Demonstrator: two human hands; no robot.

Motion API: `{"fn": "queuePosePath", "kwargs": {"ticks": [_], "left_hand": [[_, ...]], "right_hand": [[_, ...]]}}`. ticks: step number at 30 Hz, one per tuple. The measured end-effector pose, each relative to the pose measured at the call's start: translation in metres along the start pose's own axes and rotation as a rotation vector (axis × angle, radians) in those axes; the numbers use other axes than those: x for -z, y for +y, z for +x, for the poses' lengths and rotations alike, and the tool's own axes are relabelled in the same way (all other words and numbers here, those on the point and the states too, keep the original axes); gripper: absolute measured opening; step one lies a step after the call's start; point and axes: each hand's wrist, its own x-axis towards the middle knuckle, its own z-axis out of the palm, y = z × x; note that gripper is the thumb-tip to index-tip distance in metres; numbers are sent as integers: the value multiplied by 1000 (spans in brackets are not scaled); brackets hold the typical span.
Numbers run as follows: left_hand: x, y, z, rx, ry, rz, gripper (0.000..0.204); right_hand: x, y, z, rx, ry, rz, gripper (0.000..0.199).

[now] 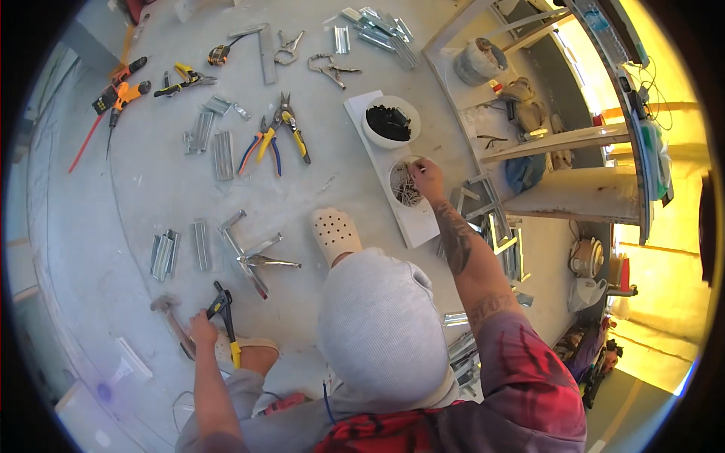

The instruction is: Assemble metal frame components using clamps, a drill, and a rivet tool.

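Note:
My left hand [202,330] is closed around a black tool with a yellow handle, which looks like a hand riveter [220,303]. Right beside it a hammer [181,332] lies on the floor, its handle partly behind my hand. My right hand [428,180] reaches into a white bowl [392,175] of thin silver pins that look like rivets [408,190]. Its fingers are pinched at the pins; what is between them cannot be made out. A second white bowl [393,143], holding small black pieces [388,121], stands just beyond. Both bowls rest on a white board [417,231].
Snips and pliers [281,136], locking clamps [287,47], a metal square [268,57], a tape measure [219,54] and orange drills [124,94] lie ahead. Cut metal channels [223,155] are scattered around; a clamped frame piece [249,257] lies nearer. Wooden shelving [563,142] stands right.

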Motion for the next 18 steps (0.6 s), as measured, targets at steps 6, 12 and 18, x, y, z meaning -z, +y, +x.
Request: {"fn": "queuePosePath", "kwargs": {"ticks": [6, 12, 18], "left_hand": [[46, -21, -4, -338, 130, -25, 26], [157, -5, -71, -470, 268, -70, 40], [272, 8, -208, -435, 748, -220, 40]], "right_hand": [[72, -65, 28, -87, 46, 522, 20], [179, -259, 36, 166, -258, 792, 22], [229, -456, -46, 850, -437, 700, 18]]}}
